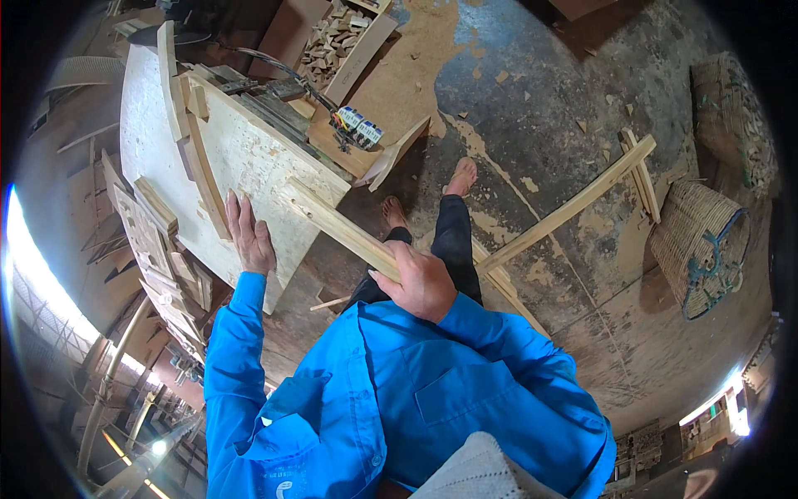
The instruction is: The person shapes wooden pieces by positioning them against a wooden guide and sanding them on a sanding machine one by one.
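Note:
My right hand point(422, 281) is wrapped round the near end of a pale wooden strip point(345, 231). The strip slants away to the left, and its far end lies on a white-topped table point(258, 170). My left hand point(251, 239) is open, fingers stretched out, at the table's near left part and holding nothing. Its fingertips are close to the end of a wooden fence point(199, 170) that runs along the table top; whether they touch it I cannot tell.
Wood scraps fill a box point(337, 46) beyond the table. Wiring and a block of electrical switches point(356, 129) hang at its right edge. A long wooden bar point(573, 200) stands off the floor to my right, near a woven basket point(697, 249). Stacked boards point(154, 249) lie left.

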The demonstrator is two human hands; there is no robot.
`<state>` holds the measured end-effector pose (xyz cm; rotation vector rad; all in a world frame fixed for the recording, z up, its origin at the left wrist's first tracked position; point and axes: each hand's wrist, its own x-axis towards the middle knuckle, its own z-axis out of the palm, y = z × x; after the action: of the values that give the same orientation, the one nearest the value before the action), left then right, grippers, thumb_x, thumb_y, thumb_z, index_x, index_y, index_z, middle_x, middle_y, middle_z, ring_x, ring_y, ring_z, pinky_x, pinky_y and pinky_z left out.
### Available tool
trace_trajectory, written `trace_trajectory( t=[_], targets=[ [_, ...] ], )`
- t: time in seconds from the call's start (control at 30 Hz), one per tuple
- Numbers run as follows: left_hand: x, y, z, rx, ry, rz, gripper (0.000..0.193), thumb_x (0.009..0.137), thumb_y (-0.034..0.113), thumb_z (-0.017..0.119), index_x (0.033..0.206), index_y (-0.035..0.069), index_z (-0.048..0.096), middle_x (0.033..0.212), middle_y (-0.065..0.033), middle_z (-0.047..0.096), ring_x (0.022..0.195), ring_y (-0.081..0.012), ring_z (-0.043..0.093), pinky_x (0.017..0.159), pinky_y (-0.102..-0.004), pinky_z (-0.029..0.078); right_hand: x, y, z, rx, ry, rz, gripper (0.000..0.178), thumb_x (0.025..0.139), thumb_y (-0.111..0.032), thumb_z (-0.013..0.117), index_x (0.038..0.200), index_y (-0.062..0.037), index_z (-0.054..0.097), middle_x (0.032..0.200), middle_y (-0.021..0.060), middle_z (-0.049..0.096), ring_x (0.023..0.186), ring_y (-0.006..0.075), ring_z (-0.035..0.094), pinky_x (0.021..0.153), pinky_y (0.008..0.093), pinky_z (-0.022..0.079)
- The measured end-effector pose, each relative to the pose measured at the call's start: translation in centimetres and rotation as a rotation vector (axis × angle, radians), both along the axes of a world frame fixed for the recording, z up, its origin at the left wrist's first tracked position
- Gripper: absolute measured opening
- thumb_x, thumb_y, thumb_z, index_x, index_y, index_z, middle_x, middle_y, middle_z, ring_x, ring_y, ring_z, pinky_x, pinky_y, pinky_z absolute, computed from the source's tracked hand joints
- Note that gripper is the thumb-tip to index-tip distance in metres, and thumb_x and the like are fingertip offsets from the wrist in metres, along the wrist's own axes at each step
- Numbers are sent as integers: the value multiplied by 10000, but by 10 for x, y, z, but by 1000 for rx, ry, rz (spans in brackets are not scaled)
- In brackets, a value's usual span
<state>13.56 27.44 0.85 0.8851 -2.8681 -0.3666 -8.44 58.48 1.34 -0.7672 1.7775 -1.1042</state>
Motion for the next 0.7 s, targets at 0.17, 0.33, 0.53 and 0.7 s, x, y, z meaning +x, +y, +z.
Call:
trace_trajectory(
  t=[0.17, 0.33, 0.53, 0.7],
  targets=[
    [1, -1, 0, 31, 32, 9, 544, 1120, 353, 438, 1592, 81, 434, 1700, -239, 279, 1569, -443, 257, 1269, -529, 225, 1, -2, 0, -24, 30, -10, 469, 903, -335, 771, 1215, -30, 600, 989, 194, 727, 829, 423, 708, 732, 498, 554],
    [4, 2, -1, 39, 16, 41, 553, 1120, 372, 441, 1595, 90, 431, 1708, -227, 267, 1572, -448, 245, 1270, -535, 224, 0, 1, 2, -21, 97, -2, 475, 913, -357, 756, 1224, -36, 595, 981, 198, 730, 838, 424, 705, 741, 505, 549],
    [4, 2, -4, 50, 13, 48, 584, 1119, 421, 435, 1599, 88, 427, 1715, -213, 263, 1579, -434, 236, 1274, -529, 213, -5, -4, 10, 91, 50, 62, 480, 945, -416, 701, 1238, -53, 587, 1023, 227, 736, 887, 457, 707, 799, 558, 546],
    [4, -3, -7, 61, 18, 52, 559, 1102, 368, 487, 1581, 81, 458, 1712, -207, 272, 1585, -413, 233, 1280, -516, 212, -5, -8, 13, 122, 128, 71, 513, 938, -451, 697, 1227, -39, 595, 993, 247, 734, 896, 478, 706, 785, 565, 552]
  ],
)
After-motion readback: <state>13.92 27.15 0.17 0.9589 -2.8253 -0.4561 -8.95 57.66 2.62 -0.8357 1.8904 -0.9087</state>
